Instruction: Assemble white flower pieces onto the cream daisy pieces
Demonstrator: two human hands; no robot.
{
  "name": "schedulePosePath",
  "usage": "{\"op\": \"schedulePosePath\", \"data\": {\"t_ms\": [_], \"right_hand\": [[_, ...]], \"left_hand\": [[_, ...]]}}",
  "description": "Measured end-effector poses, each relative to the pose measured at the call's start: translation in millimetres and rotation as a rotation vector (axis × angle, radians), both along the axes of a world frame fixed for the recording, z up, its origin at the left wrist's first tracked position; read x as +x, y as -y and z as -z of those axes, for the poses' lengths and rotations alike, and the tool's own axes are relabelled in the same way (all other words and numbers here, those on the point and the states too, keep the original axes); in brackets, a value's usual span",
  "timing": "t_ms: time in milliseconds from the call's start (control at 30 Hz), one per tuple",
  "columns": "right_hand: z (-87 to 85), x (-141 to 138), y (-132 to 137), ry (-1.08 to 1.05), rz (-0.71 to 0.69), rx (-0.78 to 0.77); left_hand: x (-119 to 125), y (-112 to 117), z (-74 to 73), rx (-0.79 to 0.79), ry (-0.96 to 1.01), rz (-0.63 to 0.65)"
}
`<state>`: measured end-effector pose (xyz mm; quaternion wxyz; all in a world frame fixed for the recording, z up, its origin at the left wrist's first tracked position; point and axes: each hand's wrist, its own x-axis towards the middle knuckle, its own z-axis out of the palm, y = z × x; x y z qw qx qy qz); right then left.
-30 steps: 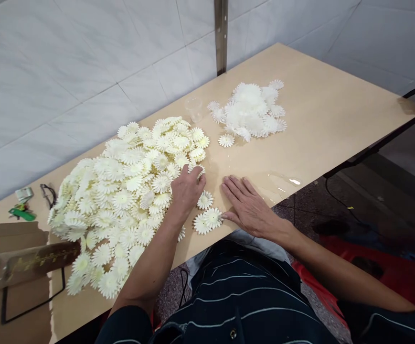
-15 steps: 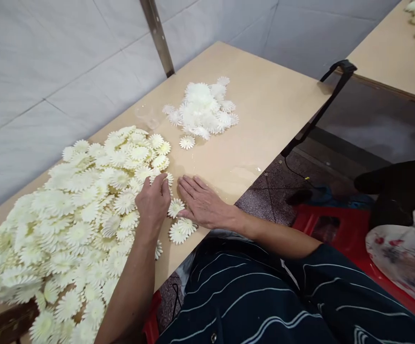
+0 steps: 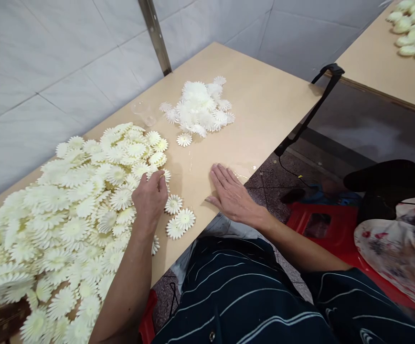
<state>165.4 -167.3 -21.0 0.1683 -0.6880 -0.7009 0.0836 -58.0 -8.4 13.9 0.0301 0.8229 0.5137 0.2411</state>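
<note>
My left hand [image 3: 150, 193] is closed with its fingers curled, at the right edge of a large heap of pale yellow-green artificial flower heads [image 3: 81, 205]. Whatever it pinches, if anything, is hidden. My right hand [image 3: 230, 193] lies flat on the table [image 3: 257, 110] near its front edge, fingers stretched out and nothing gripped. Between the hands lie a few loose flower heads [image 3: 185, 220]. Farther back is a smaller pile of white flower petals [image 3: 202, 107], with one single white flower [image 3: 184, 139] just in front of it.
A clear plastic piece [image 3: 144, 113] lies by the wall behind the heap. A black strap [image 3: 325, 91] spans from the table's right corner to another table [image 3: 365, 62] bearing pale petal-like pieces [image 3: 413, 36]. Right of me is a red stool [image 3: 331, 229] with floral cloth [image 3: 397, 248].
My right hand has slid right along the table, away from my left hand and the loose flower heads. The left hand has stayed nearly in place, still closed. The view has shifted slightly.
</note>
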Motion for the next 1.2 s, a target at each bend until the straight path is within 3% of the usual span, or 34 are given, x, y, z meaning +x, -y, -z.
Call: {"op": "schedulePosePath", "data": {"t_ms": [367, 467, 567, 700, 800, 867, 967, 1100, 1200], "right_hand": [[7.2, 70.8, 31.0, 0.021, 0.169, 0.004], [2.5, 79.9, 33.2, -0.004, 0.190, 0.024], [-12.0, 59.9, 25.1, -0.037, 0.148, 0.029], [-31.7, -1.3, -3.3, -0.104, -0.085, -0.006], [-33.6, -38.6, -26.7, -0.111, -0.237, -0.019], [-28.1, -45.8, -36.8, -0.099, -0.255, -0.022], [-13.3, -28.0, -36.7, -0.071, -0.203, -0.020], [8.3, 20.7, -12.6, -0.037, -0.040, 0.014], [15.5, 44.5, 2.4, -0.018, 0.057, 0.082]], "left_hand": [[0.1, -3.8, -1.6, -0.071, -0.043, -0.015], [0.1, -4.2, -1.8, -0.076, -0.032, -0.007], [0.4, -3.8, -2.1, -0.061, -0.025, -0.011], [0.9, -1.5, -3.3, -0.042, -0.017, -0.023], [0.9, 0.5, -3.9, -0.044, -0.017, -0.012], [0.7, 1.4, -3.6, -0.041, -0.018, -0.010], [0.2, 2.3, -2.2, -0.043, -0.039, -0.012], [0.8, 3.9, -1.6, -0.068, -0.050, -0.010], [2.6, 5.6, -2.5, -0.081, -0.050, -0.010]]}}
